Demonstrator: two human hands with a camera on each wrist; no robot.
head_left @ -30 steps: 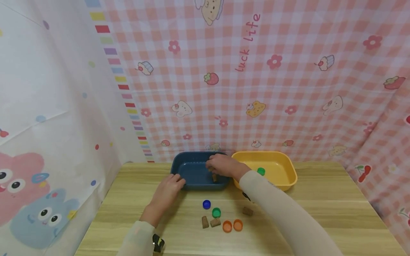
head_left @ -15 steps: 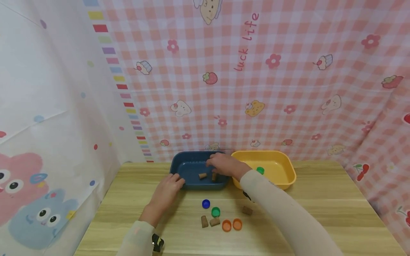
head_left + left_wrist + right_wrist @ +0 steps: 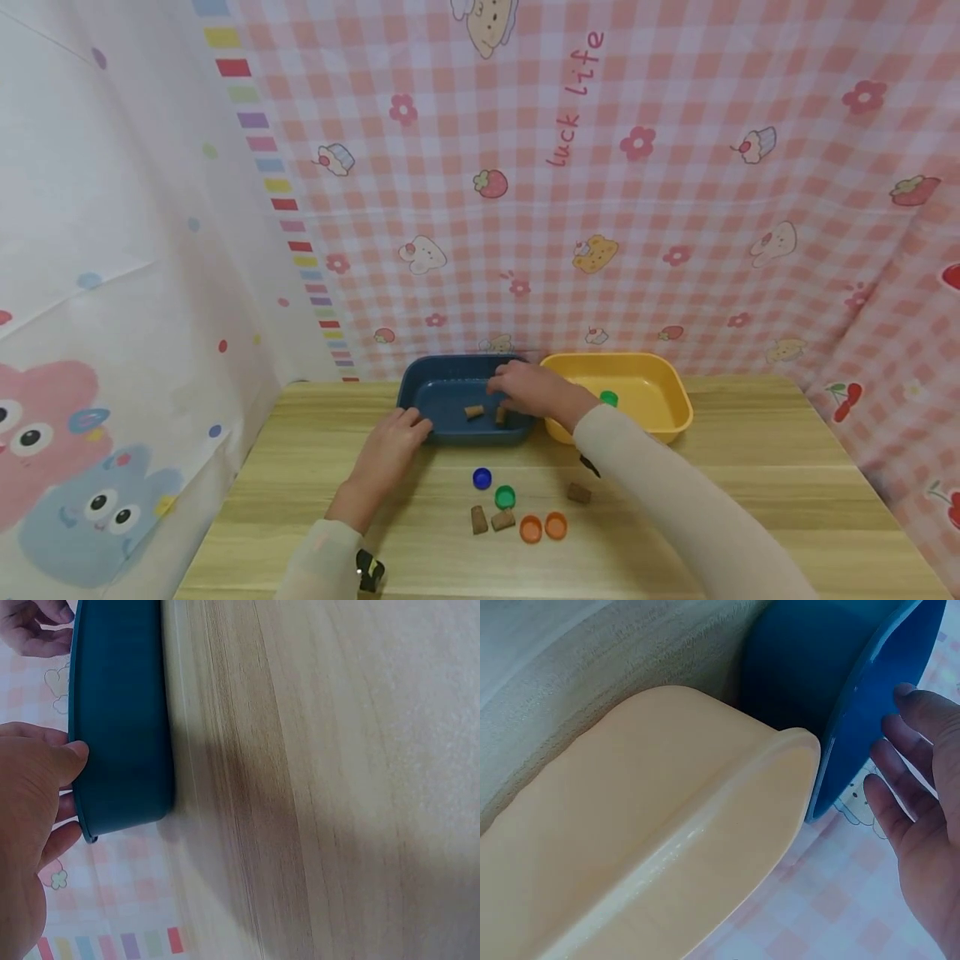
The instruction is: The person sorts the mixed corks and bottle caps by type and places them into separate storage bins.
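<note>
A dark blue plastic tub (image 3: 468,438) stands at the back of the table. My left hand (image 3: 390,442) holds its near left corner; in the left wrist view the thumb (image 3: 76,750) presses the outside near the rim, with fingers behind it. Over the tub's right part hovers my right hand (image 3: 528,389). Its fingers (image 3: 889,799) are loosely bent and hold nothing in the right wrist view. Inside the tub lie two brown corks, one on its side (image 3: 474,412) and another cork (image 3: 501,414) below the right hand.
A yellow tub (image 3: 678,421) adjoins on the right, with a green bottle cap (image 3: 609,398) inside. In front lie a blue cap (image 3: 482,478), a green cap (image 3: 505,497), two orange caps (image 3: 531,529) and three corks (image 3: 503,520). A checked cloth (image 3: 517,208) hangs behind.
A cork has dropped from my right hand into the blue tub and lies left of the other one. The right hand has since shifted slightly right. My left hand stays at the corner.
</note>
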